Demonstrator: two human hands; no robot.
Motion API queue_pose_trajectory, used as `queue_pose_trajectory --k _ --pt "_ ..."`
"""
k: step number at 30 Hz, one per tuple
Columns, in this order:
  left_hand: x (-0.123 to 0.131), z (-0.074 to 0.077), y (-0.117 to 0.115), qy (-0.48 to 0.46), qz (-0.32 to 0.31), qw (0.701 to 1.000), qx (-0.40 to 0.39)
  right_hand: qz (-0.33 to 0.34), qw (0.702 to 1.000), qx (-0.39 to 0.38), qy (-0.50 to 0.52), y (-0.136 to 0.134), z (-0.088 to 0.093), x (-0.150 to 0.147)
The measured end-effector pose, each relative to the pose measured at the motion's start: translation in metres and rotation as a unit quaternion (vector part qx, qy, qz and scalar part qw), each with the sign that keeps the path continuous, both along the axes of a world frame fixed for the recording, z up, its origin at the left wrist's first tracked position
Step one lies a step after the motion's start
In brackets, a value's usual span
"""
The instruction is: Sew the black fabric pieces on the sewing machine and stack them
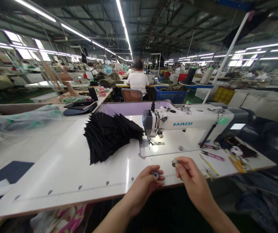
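Observation:
Above the table's front edge, my left hand (149, 177) is closed around a bobbin case (156, 175), a small round metal piece with a dark centre. Just to its right, my right hand (189, 171) pinches a small metal bobbin (175, 162) between thumb and fingertips. The two pieces are apart. Behind my hands stands a white sewing machine (184, 121), its needle area lit. Another small round bobbin (181, 148) lies on the machine bed. Left of the needle, a fanned stack of black fabric pieces (109, 134) rests on the white table (75, 168).
Purple-handled snips (214, 156), yellow-handled scissors (237, 164) and a white roll (236, 150) lie at the table's right. Thread cones (190, 76) stand behind the machine. A person in white (138, 81) sits ahead, near a blue crate (170, 94).

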State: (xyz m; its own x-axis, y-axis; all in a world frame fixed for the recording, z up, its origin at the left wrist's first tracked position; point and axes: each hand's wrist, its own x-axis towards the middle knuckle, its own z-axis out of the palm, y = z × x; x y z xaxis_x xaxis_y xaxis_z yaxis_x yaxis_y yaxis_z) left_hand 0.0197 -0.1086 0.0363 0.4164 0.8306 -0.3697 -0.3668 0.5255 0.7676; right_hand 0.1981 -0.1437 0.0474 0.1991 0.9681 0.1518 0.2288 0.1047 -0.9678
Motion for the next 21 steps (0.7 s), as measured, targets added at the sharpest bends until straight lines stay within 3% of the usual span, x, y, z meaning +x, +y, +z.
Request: queue_pose_trajectory --k 2,7,13,15,18,21 --pt "-0.001 0.002 0.000 -0.029 0.003 1.000 -0.011 0.021 0.999 -0.010 -0.041 -0.003 -0.007 0.001" --pt "0.004 0.004 -0.007 -0.011 0.010 0.993 0.120 0.116 0.992 -0.039 -0.012 -0.007 -0.012 -0.004" --pt "0.006 0.013 -0.015 0.048 0.007 0.986 0.163 0.103 0.991 0.024 -0.084 -0.011 -0.008 -0.001" --pt "0.007 0.016 -0.016 0.049 0.010 0.987 0.153 0.071 0.987 0.073 -0.120 -0.013 -0.010 0.001" --pt "0.009 0.015 -0.017 0.039 0.006 0.992 0.122 -0.006 0.970 0.164 -0.177 -0.015 -0.012 0.004" --pt "0.012 0.012 -0.017 0.035 0.004 0.994 0.103 -0.018 0.949 0.222 -0.223 -0.014 -0.012 0.007"
